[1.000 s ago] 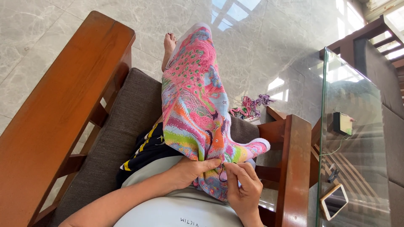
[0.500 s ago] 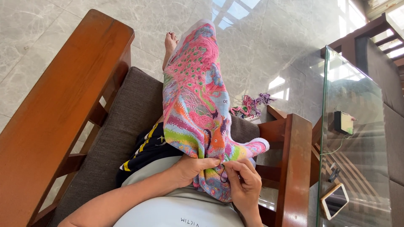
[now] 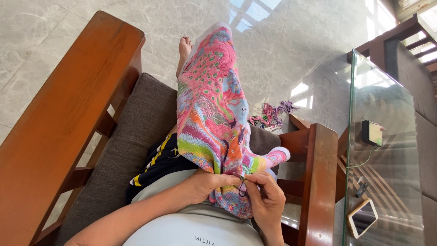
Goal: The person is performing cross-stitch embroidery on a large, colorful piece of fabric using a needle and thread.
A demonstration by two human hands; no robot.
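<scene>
A large multicoloured cross-stitch cloth (image 3: 214,114), mostly pink with green, orange and blue patches, is draped over my leg and runs down to my lap. My left hand (image 3: 210,183) pinches the cloth's near edge. My right hand (image 3: 267,200) meets it fingertip to fingertip and holds a dark thread (image 3: 241,187) that loops down between the two hands. A needle is too small to make out.
I sit on a grey cushion (image 3: 136,132) in a wooden chair with broad armrests (image 3: 68,123) (image 3: 321,182). Tangled coloured threads (image 3: 271,114) lie on the marble floor. A glass table (image 3: 387,150) at the right carries a phone (image 3: 363,217) and a small dark device (image 3: 372,133).
Both hands stay together at the cloth's near edge. The fingers have shifted slightly, and the dark thread loop now shows between them.
</scene>
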